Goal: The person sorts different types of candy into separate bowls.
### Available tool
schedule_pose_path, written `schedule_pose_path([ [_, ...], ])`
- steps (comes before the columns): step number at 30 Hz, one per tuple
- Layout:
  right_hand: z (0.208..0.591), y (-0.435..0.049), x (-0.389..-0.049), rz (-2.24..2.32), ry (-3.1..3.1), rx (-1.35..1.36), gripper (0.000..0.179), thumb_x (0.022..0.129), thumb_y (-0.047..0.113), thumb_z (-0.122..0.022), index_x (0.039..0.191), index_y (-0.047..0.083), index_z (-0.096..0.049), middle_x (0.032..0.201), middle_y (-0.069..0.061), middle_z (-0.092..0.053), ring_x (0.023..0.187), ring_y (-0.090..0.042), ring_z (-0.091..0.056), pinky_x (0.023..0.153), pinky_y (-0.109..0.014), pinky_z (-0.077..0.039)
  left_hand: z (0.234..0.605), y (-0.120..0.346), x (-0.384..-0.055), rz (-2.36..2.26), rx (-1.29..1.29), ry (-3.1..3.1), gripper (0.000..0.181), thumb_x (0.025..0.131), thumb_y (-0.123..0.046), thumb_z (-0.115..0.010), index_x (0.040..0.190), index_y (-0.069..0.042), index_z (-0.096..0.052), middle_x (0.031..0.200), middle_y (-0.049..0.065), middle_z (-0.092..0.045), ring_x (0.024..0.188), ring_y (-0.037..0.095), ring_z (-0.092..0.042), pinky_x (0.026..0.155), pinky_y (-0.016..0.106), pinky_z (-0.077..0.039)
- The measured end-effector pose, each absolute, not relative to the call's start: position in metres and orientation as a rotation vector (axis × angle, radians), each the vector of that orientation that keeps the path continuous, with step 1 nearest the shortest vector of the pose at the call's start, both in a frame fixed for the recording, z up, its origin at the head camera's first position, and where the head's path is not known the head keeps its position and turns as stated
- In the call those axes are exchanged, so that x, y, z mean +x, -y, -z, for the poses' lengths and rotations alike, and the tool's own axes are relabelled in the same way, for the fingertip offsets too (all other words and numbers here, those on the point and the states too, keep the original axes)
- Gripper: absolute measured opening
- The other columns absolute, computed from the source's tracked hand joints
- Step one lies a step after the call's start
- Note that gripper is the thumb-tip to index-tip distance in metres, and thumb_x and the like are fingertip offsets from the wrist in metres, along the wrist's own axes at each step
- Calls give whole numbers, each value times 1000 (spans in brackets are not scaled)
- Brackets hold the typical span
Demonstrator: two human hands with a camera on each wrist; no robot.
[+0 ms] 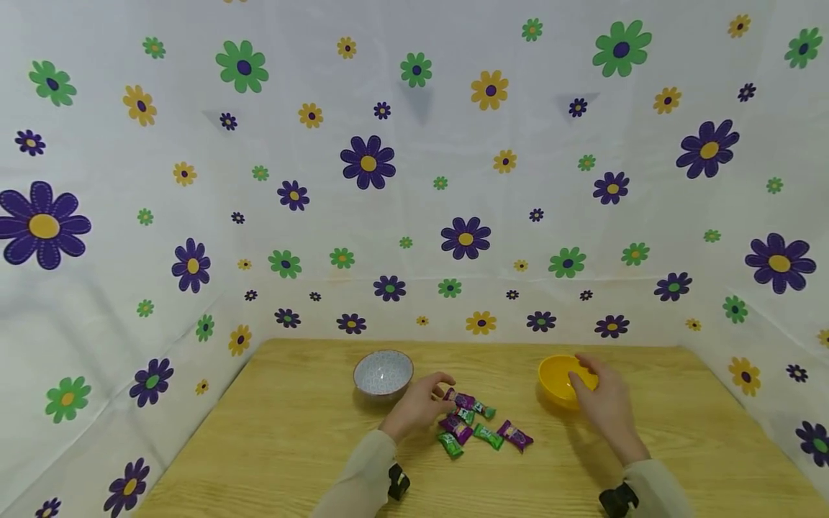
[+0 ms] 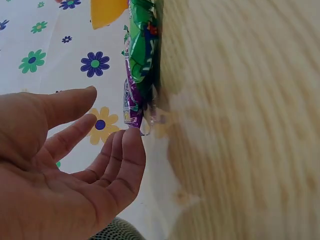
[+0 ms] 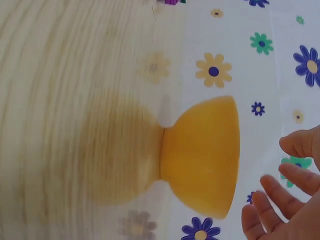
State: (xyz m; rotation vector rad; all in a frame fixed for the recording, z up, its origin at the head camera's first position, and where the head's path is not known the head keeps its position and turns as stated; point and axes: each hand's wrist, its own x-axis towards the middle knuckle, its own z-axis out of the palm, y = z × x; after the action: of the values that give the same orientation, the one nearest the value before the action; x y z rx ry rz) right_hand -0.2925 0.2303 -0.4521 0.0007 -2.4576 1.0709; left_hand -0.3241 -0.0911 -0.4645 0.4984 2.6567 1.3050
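Observation:
A small pile of wrapped candies in purple [image 1: 456,429] and green [image 1: 488,436] wrappers lies on the wooden table. At the pile's left edge is my left hand [image 1: 421,406], its thumb and fingers spread apart. In the left wrist view its fingertips are right by a purple candy [image 2: 132,107], with a green candy [image 2: 142,45] beyond, and nothing is held. My right hand [image 1: 605,406] hovers at the right side of a yellow bowl [image 1: 555,385]. The right wrist view shows those fingers loosely bent and apart from the upright bowl's rim [image 3: 231,155].
A grey-white patterned bowl [image 1: 382,374] with a brownish rim stands behind and left of my left hand. The wooden table [image 1: 272,432] ends at a white flower-print cloth [image 1: 414,216] hanging at the back and both sides.

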Motion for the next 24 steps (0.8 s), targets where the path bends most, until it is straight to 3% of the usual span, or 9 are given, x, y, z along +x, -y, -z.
schedule_pose_path([
  [4,454,-245,-296,-1128,2450,-91,50,96,13,-59,140,-5,-45,135,-33,-49,123,-49,-44,101,-62,-39,469,89,-329,-1347,430,-2652,35,94,-18,-65,128,-11,-58,113,17,-60,94,24,-58,75,40,-52],
  [8,454,-256,-296,-1294,2487,-208,61,97,16,-56,149,-4,-31,144,-34,-36,131,-50,-36,106,-62,-36,472,86,-334,-1383,392,-2655,33,94,-15,-65,126,-9,-59,109,16,-60,88,23,-56,69,36,-49],
  [14,453,-266,-299,-1922,2416,-319,76,102,24,-48,156,1,0,156,-35,-9,139,-53,-26,99,-50,-50,473,84,-341,-1376,320,-2613,30,95,-14,-64,124,-11,-60,101,13,-58,78,18,-51,63,30,-45],
  [18,454,-274,-303,-2231,2312,-355,78,103,24,-45,156,4,8,158,-34,-2,142,-49,-22,87,-40,-57,470,83,-346,-1406,265,-2517,25,95,-12,-63,120,-8,-61,87,7,-56,58,13,-42,53,25,-38],
  [20,456,-277,-305,-2310,2291,-353,76,104,23,-44,156,4,8,158,-34,-4,135,-42,-36,83,-37,-58,469,82,-349,-1375,270,-2513,22,94,-11,-63,116,-8,-62,83,4,-56,52,10,-38,51,23,-34],
  [24,463,-282,-306,-2367,2308,-316,70,105,20,-42,156,2,2,156,-36,-11,102,-18,-59,81,-36,-59,468,80,-357,-1240,311,-2564,18,92,-9,-65,110,-10,-64,89,3,-57,48,8,-33,49,22,-30],
])
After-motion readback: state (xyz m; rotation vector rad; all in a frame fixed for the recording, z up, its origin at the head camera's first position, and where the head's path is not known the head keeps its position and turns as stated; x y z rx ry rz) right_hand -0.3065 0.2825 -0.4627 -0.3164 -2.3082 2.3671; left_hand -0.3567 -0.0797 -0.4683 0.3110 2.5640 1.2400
